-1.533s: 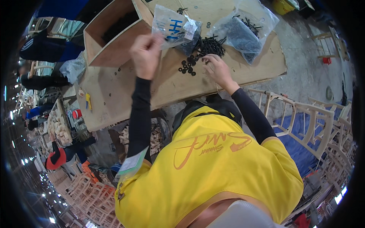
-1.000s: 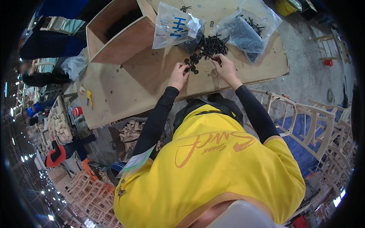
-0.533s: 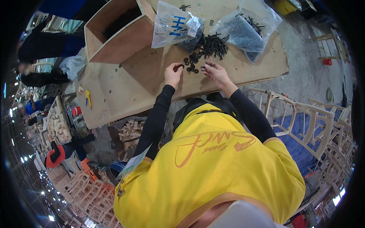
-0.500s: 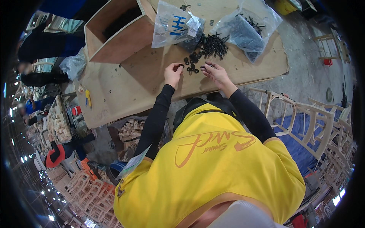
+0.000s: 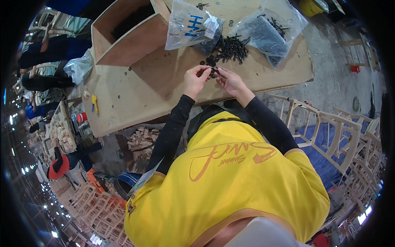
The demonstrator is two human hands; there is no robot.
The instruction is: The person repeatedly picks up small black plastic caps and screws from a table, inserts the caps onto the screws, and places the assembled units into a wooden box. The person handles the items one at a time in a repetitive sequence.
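Over the near part of the wooden tabletop (image 5: 135,99) my two hands meet, fingertips nearly touching. My left hand (image 5: 195,81) is closed in a pinch on a small black washer, mostly covered by the fingers. A black bolt is pinched in my right hand (image 5: 232,83), its end against the washer; whether it passes through the hole cannot be made out. Just beyond the fingertips lie loose black washers (image 5: 210,61), partly hidden by my hands. A heap of black bolts (image 5: 233,50) lies behind them.
Two clear plastic bags, one on the left (image 5: 181,26) and one on the right (image 5: 267,39), flank the bolts. An open wooden box (image 5: 133,43) stands at the far left. A yellow-handled tool (image 5: 95,105) lies by the left edge. Wooden chair frames (image 5: 319,123) stand at right.
My left hand has moved right and my right hand slightly left, bringing the washer and bolt together above the loose washers, which are now partly covered.
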